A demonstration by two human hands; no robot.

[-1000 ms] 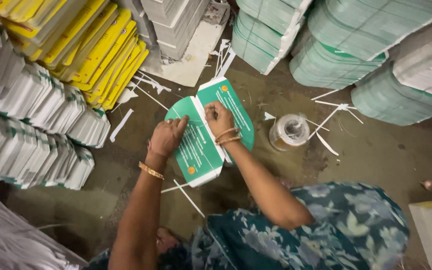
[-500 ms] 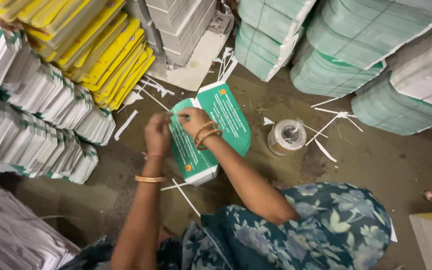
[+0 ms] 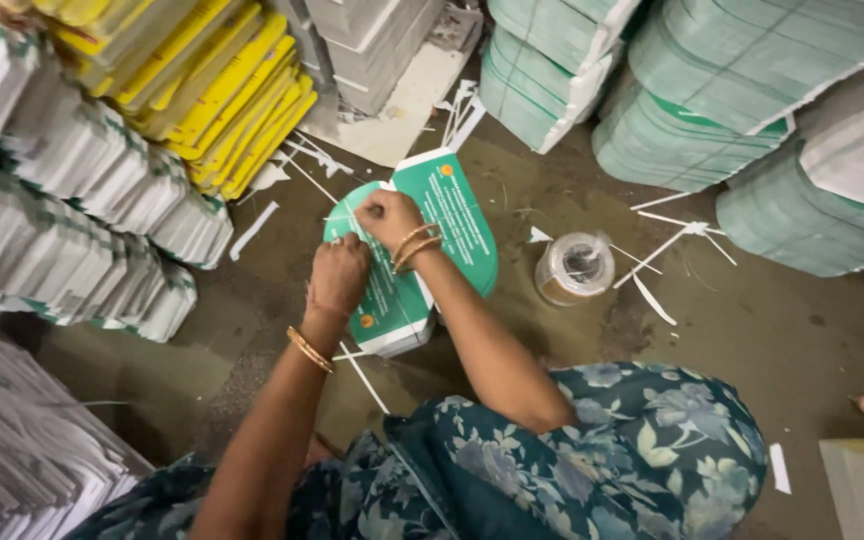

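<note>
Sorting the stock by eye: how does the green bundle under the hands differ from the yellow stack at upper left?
The green bundle is teal-faced with white edges; the yellow stack is bright yellow. The green bundle is small and lies alone on the floor; the yellow stack is far bigger and leans among other piles. The left hand and right hand rest on the green bundle; no hand touches the yellow stack. Both are stacked flat printed sheets.

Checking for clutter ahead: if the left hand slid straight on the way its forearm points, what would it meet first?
Probably the green-and-white bundle that the left hand already rests on; past it, the yellow stacks. Depth is unclear.
</note>
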